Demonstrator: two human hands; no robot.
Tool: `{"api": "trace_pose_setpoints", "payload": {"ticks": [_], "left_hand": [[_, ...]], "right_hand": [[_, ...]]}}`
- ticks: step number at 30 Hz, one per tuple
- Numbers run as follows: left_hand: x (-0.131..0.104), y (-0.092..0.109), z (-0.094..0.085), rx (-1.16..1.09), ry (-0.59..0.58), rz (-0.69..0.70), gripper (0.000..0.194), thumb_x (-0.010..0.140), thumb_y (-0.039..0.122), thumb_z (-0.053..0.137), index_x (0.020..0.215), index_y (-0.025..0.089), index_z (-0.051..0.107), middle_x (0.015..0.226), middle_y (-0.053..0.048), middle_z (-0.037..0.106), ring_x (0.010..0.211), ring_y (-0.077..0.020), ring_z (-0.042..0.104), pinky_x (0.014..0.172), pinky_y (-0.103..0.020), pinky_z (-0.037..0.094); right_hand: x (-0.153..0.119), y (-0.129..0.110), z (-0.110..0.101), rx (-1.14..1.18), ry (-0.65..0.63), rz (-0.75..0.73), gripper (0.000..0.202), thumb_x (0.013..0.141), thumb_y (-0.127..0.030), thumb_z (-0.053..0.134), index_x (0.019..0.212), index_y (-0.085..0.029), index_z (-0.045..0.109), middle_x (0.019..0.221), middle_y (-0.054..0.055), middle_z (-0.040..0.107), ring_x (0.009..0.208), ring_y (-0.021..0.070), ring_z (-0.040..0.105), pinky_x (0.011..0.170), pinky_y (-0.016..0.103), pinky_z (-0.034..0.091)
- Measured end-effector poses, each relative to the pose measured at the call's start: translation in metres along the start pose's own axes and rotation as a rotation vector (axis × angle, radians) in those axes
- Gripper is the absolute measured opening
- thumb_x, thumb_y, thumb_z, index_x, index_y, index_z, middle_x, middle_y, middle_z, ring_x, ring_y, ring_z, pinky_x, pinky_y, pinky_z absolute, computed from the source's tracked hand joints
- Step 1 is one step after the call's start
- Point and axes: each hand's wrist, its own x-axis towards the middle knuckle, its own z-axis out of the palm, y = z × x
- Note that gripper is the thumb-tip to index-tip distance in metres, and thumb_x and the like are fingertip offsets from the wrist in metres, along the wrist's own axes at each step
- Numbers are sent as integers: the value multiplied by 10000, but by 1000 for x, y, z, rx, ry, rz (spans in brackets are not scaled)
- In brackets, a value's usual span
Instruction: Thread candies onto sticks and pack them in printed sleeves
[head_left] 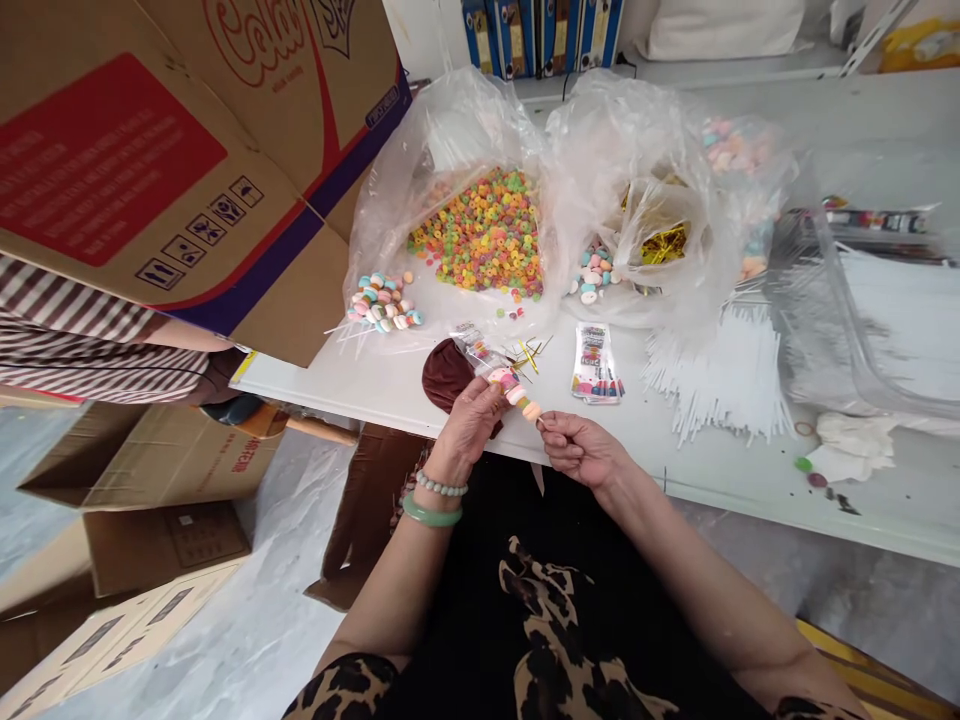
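Note:
A short skewer of pastel candies (516, 394) is held between my two hands above the table's front edge. My left hand (477, 408) pinches its upper end, where a clear printed wrapper (478, 348) lies against it. At the lower end, beside a peach candy, the fingers of my right hand (579, 446) are pinched together; a stick between them is too small to make out. Just behind my left hand is a dark brown cloth (444, 374). Gold twist ties (529, 356) lie beyond the candies, and a stack of printed wrappers (596, 364) is to their right.
Open plastic bags hold ring candies (487, 235) and gold ties (663, 243). Candy skewers (384, 302) lie left, white sticks (731, 375) right. A large carton (187, 150) overhangs the table's left side, near another person's striped clothing (90, 310). A clear bin (885, 330) stands right.

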Motion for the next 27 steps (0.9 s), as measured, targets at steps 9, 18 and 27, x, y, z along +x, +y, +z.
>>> {"api": "trace_pose_setpoints", "payload": {"ticks": [9,18,27], "left_hand": [[8,8,4,-69,82,79,295,720,268,789,975,147,704,995,-86,731,950,-194,681,908,-325,516],[2,-14,17,-145,105,95,243,703,311,806,837,141,693,841,-39,711,822,-199,703,842,-334,536],[-1,-6,4,-17,129,62,261,718,354,782,866,156,698,901,-56,721,833,-184,672,800,-340,529]], "right_hand": [[-1,-1,6,-219,187,-127,223,612,-215,749,756,-139,598,460,-65,514,327,-9,215,341,143,97],[-2,-5,4,11,33,54,162,703,-172,683,745,-153,528,478,-112,420,329,-10,153,336,139,92],[-4,-4,4,-262,245,-162,151,668,-225,685,737,-164,565,452,-91,436,350,19,175,372,185,98]]}}
